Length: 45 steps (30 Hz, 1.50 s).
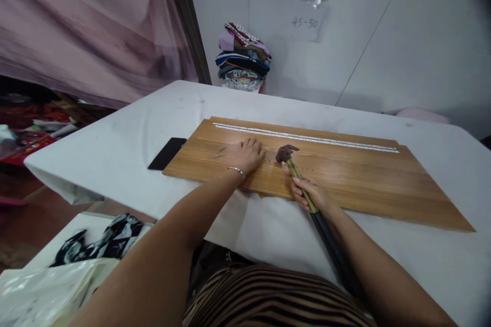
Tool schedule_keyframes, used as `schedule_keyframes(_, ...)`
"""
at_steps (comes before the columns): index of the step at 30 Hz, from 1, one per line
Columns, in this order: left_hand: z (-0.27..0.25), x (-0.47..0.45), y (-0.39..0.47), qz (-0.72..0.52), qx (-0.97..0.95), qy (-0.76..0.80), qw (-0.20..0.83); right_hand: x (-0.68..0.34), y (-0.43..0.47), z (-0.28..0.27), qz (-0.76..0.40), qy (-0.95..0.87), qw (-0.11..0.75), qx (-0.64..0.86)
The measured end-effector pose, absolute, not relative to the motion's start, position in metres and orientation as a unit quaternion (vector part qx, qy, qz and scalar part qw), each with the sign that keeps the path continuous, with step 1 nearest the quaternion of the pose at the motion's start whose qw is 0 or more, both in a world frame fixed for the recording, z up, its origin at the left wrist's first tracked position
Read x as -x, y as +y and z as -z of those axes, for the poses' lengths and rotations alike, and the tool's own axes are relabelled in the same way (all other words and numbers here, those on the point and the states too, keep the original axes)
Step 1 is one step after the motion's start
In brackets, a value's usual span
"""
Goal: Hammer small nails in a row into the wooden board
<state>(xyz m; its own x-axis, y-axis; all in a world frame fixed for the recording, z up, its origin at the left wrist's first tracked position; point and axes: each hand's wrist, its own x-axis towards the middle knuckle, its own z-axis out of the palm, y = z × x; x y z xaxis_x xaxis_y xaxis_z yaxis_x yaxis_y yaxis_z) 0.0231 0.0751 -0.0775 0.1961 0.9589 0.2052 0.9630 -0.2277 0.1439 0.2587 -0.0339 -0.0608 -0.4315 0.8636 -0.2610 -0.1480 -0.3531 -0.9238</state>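
A long wooden board (368, 184) lies on the white-covered table. My left hand (250, 155) rests on it with fingers stretched out, palm down, and no object shows in it. Just left of those fingers lie several loose nails (219, 153). My right hand (315, 195) is closed around the handle of a claw hammer (291, 164). The rusty hammer head is over the board, a short way right of my left hand; I cannot tell whether it touches the wood. Small dark dots (303, 168) run in a row across the board, partly hidden by the hammer.
Two white marked strips (307, 137) lie along the board's far edge. A black flat object (167, 153) sits by its left end. Folded clothes (244, 59) are stacked against the wall behind the table (153, 107). A pink curtain (95, 20) hangs at the left.
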Motion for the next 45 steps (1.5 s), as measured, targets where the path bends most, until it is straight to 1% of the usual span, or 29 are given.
schedule_keyframes(7, 0.0778, -0.0232, 0.0753, 0.129, 0.774, -0.620, 0.003, -0.2598, -0.0357, 0.0586, -0.710, -0.453, 0.357, 0.405)
schedule_keyframes(13, 0.0788, -0.0232, 0.0757, 0.131, 0.773, -0.621, -0.001, -0.2607, -0.0345, 0.0598, -0.715, -0.454, 0.343, 0.406)
schedule_keyframes(19, 0.0773, -0.0241, 0.0753, 0.130, 0.772, -0.622, 0.001, -0.2607, -0.0350, 0.0595, -0.708, -0.456, 0.357, 0.404)
schedule_keyframes(26, 0.0783, -0.0242, 0.0745, 0.132, 0.771, -0.622, 0.009, -0.2605, -0.0347, 0.0606, -0.711, -0.457, 0.346, 0.408)
schedule_keyframes(32, 0.0799, -0.0240, 0.0751, 0.135, 0.774, -0.618, 0.010, -0.2614, -0.0349, 0.0617, -0.712, -0.452, 0.358, 0.401)
schedule_keyframes(38, 0.0807, -0.0239, 0.0758, 0.130, 0.773, -0.620, 0.020, -0.2630, -0.0328, 0.0638, -0.724, -0.453, 0.344, 0.391)
schedule_keyframes(45, 0.0785, -0.0244, 0.0751, 0.133, 0.771, -0.622, 0.008, -0.2621, -0.0339, 0.0633, -0.716, -0.458, 0.362, 0.383)
